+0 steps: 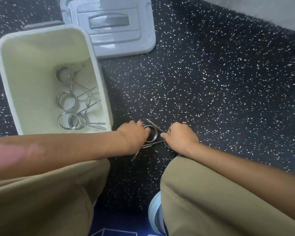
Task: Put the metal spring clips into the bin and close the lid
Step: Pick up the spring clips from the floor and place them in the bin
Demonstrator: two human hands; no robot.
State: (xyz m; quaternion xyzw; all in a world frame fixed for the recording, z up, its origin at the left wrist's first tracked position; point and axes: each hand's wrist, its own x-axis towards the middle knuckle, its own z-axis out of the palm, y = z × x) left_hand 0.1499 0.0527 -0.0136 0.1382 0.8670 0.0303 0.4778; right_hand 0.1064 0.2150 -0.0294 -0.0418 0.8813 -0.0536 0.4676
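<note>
From the head camera, four shiny metal spring clips (71, 106) lay inside the open pale rectangular plastic bin (10, 68), gathered toward its right wall. More metal spring clips on the floor (152, 133) lay between the two hands, just right of the bin's near right corner; their wire loops and handles overlapped, so their number could not be told.

The left hand (134, 137) reached down, knuckles up, fingers curled onto the coiled ring of one clip. The right hand (179, 137) lay just beside it, fingers closed on the wire handles.

The grey plastic lid with a recessed handle (112, 28) lay flat on the black speckled rubber floor (211, 82), touching the bin's far right corner. Two knees in tan trousers (211, 193) framed the hands, and a light shoe (156, 215) showed below the right one.
</note>
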